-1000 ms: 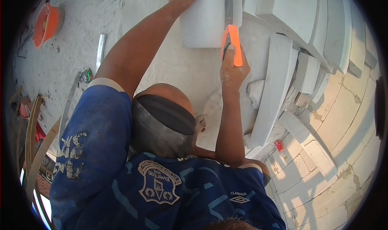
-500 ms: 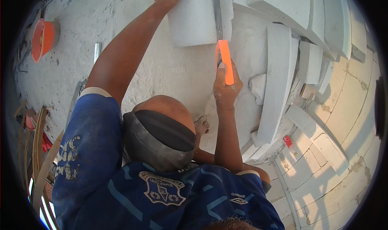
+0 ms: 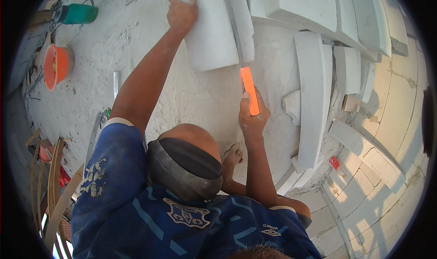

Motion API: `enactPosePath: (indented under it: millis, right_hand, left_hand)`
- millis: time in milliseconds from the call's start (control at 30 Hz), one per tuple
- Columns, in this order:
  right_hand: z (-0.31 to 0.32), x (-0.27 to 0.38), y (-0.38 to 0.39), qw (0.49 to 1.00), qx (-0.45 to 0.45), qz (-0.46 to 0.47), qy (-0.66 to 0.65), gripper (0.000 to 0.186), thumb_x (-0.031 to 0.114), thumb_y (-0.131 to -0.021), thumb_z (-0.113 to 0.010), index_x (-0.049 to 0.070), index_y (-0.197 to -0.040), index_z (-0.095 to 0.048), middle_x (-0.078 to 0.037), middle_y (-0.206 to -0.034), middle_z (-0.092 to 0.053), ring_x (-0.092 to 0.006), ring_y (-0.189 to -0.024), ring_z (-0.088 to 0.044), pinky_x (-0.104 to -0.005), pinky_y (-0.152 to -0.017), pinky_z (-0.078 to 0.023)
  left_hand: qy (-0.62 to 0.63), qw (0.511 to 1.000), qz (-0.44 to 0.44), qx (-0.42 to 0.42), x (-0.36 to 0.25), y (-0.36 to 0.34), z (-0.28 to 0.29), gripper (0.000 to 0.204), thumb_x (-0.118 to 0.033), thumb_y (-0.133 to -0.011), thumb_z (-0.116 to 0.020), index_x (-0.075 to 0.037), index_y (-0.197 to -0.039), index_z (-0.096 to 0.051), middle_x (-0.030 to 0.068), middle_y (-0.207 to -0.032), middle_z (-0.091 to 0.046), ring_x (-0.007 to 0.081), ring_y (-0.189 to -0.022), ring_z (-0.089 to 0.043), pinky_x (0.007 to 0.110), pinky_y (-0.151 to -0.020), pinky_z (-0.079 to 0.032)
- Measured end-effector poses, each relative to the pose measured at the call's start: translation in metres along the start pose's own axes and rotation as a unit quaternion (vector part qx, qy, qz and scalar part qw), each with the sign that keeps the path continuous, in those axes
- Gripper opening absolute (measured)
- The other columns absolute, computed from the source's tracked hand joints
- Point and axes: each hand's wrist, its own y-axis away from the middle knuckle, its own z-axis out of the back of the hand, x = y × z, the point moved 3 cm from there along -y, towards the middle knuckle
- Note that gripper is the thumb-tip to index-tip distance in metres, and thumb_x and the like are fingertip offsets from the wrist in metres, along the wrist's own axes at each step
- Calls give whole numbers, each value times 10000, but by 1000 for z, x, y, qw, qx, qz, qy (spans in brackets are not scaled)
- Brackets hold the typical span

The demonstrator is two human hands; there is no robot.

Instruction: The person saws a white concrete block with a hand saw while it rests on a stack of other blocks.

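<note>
A white, light masonry block [image 3: 211, 35] lies at the top centre, split lengthwise by a long straight slit. In that slit sits the grey blade of a handsaw [image 3: 249, 92] with an orange handle. My right hand [image 3: 255, 117] is closed round the handle, just short of the block's near end. A narrower strip of block [image 3: 241, 22] stands along the blade's right side. On the block's left edge my left hand [image 3: 182, 16] grips, thumb on the top face and the other fingers over the side, partly hidden.
Several white blocks [image 3: 314, 13] are stacked at the upper right, with a long slab [image 3: 312, 95] and a broken chunk [image 3: 292, 106] nearer. An orange bucket [image 3: 59, 65] and a green container [image 3: 81, 14] stand at the left. A red-labelled bottle [image 3: 337, 165] lies at the right.
The whole view has shifted, so the scene sits lower and shows more of the block and my left hand. The saw handle appears slightly farther back from the block's near end.
</note>
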Motion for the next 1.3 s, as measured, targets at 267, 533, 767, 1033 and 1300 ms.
enactPosePath:
  millis: [267, 533, 767, 1033, 1300]
  right_hand:
    - [-6, 9, -12, 1000, 19, -8, 10, 360, 21, -931, -668, -29, -1287, -687, 5, -821, -658, -36, -693, -544, -223, -656, -495]
    - [-4, 17, -35, 997, 25, -76, -19, 350, 51, -956, -666, -26, -1296, -685, 11, -826, -655, -42, -716, -547, -226, -702, -502]
    - [-6, 24, -28, 997, 29, -42, -56, 340, 75, -969, -652, -16, -1294, -692, 24, -805, -628, -38, -718, -538, -231, -702, -498]
    - [-17, 66, -46, 998, -5, -27, -62, 317, 84, -980, -659, -46, -1267, -693, 23, -769, -610, -41, -687, -527, -229, -669, -480]
    - [-69, 99, -122, 999, -2, -23, -38, 315, 162, -998, -657, -26, -1247, -706, -2, -735, -605, -58, -673, -536, -253, -661, -487]
  left_hand:
    - [25, 999, 18, 9, -9, 4, 18, 957, -616, -959, -603, 102, -1506, -284, 351, -1328, -596, 491, -1241, -607, 510, -1077, -479]
    - [9, 1000, 12, -23, -11, 7, 11, 969, -617, -973, -587, 153, -1486, -299, 379, -1300, -618, 497, -1235, -617, 496, -1073, -480]
    - [17, 999, 5, -31, -8, 5, 12, 932, -591, -981, -591, 137, -1487, -305, 380, -1295, -618, 500, -1222, -623, 501, -1062, -485]
    - [39, 999, 34, 12, -9, 5, 20, 896, -581, -987, -582, 85, -1511, -293, 348, -1317, -586, 502, -1205, -617, 529, -1052, -488]
    - [39, 998, 54, 20, -14, 5, 25, 897, -586, -976, -592, 72, -1509, -296, 349, -1312, -585, 512, -1180, -627, 538, -1026, -504]
